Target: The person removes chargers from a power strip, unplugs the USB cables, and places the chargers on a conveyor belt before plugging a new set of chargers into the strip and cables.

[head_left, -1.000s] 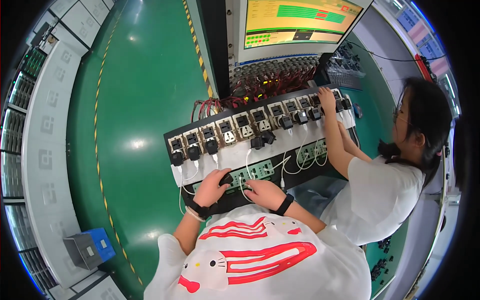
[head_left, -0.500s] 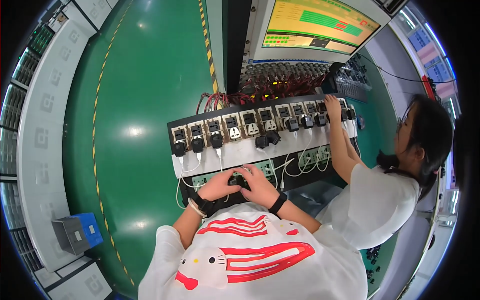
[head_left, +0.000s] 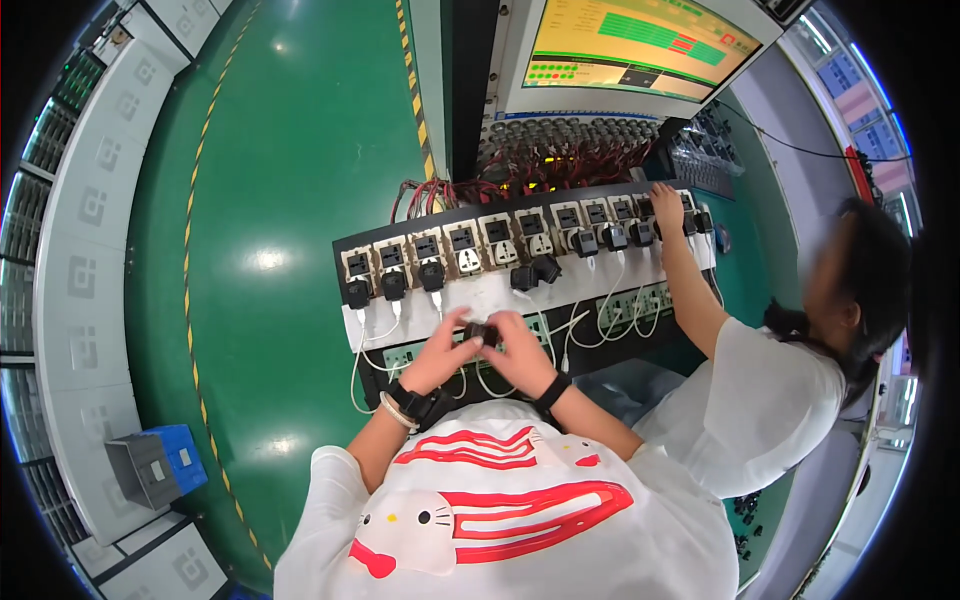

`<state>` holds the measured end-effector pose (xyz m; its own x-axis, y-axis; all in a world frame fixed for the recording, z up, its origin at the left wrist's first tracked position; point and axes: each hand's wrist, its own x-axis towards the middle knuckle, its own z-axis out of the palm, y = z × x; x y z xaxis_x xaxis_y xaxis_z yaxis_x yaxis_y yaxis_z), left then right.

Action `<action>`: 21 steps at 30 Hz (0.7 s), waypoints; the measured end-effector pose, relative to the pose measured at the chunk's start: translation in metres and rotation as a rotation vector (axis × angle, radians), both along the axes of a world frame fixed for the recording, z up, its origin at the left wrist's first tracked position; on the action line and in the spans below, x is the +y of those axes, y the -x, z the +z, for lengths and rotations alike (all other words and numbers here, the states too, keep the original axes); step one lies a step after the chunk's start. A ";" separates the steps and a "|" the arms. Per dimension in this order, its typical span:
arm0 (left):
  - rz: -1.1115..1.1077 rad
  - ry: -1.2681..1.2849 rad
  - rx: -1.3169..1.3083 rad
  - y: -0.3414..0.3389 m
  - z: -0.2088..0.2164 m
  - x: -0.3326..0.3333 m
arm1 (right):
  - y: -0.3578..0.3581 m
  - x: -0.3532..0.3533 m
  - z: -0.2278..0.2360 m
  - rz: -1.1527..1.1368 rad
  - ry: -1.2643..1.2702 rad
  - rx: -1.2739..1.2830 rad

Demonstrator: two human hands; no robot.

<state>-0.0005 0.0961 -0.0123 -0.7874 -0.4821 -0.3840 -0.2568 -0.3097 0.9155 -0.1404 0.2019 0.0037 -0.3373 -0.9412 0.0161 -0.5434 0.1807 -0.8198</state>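
Note:
Between my two hands is a small black power adapter [head_left: 483,333], held over the front of the test bench. My left hand [head_left: 438,360] grips it from the left with thumb and fingers. From the other side, the fingers of my right hand [head_left: 519,356] close on the same adapter. Beyond it runs a slanted panel with a row of sockets [head_left: 463,241]. Black adapters with white cables are plugged in at the left, such as one adapter [head_left: 431,275]. Two loose-looking black adapters [head_left: 535,275] rest against the panel's middle, below the sockets.
A co-worker's hand [head_left: 667,207] reaches to the right end of the socket row. White cables [head_left: 600,340] hang over green circuit boards [head_left: 640,303] along the front edge. Behind stand red wire bundles [head_left: 600,165] and a lit monitor [head_left: 620,50]. A grey-blue bin [head_left: 155,467] is on the left.
Both my hands have risen away from my body toward the panel with the adapter, which now shows more clearly between my fingers. The co-worker has shifted slightly right.

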 end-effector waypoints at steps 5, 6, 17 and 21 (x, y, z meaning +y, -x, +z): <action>0.267 0.228 -0.011 -0.004 -0.016 -0.016 | 0.027 -0.043 -0.046 -0.331 -0.008 -0.148; 0.294 0.230 -0.021 -0.010 -0.016 -0.021 | 0.027 -0.055 -0.034 -0.329 -0.072 -0.303; 0.337 0.205 -0.151 -0.060 -0.021 -0.028 | 0.009 -0.097 -0.041 -0.376 -0.462 0.178; 0.305 0.197 -0.116 -0.065 -0.025 -0.025 | 0.004 -0.103 -0.047 -0.377 -0.451 0.343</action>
<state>0.0650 0.0709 -0.0373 -0.5533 -0.7609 -0.3391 -0.2858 -0.2090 0.9352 -0.1441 0.0992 -0.0434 -0.6892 -0.7003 -0.1858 -0.5924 0.6923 -0.4121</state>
